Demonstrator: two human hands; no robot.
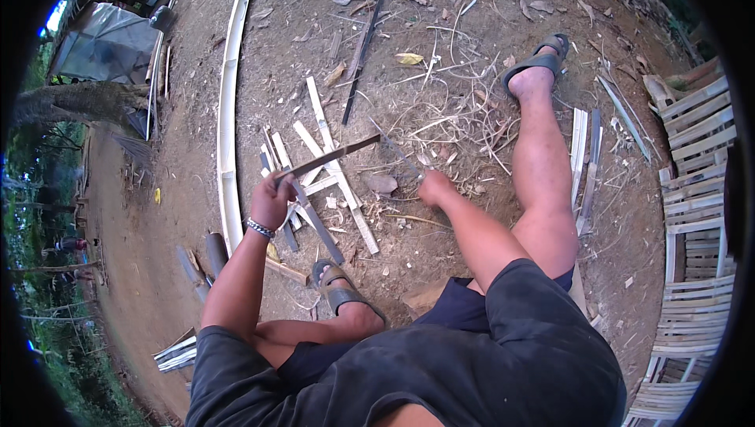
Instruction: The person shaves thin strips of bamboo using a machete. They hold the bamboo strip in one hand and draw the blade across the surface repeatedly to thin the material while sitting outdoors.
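Note:
My left hand, with a bracelet at the wrist, is closed around one end of a dark-faced bamboo strip. The strip points up and to the right, its far end close to the blade of a thin knife. My right hand grips that knife by its handle, which the fingers mostly hide. Whether blade and strip touch, I cannot tell. Below my left hand slants another dark strip; it is unclear whether the hand also holds it. Pale bamboo slats lie crossed on the ground beneath.
A long split bamboo pole lies to the left, and a dark strip ahead. Curled shavings litter the dirt. More strips rest beside my right leg. A slatted bamboo bench stands at the right, a tree trunk at the far left.

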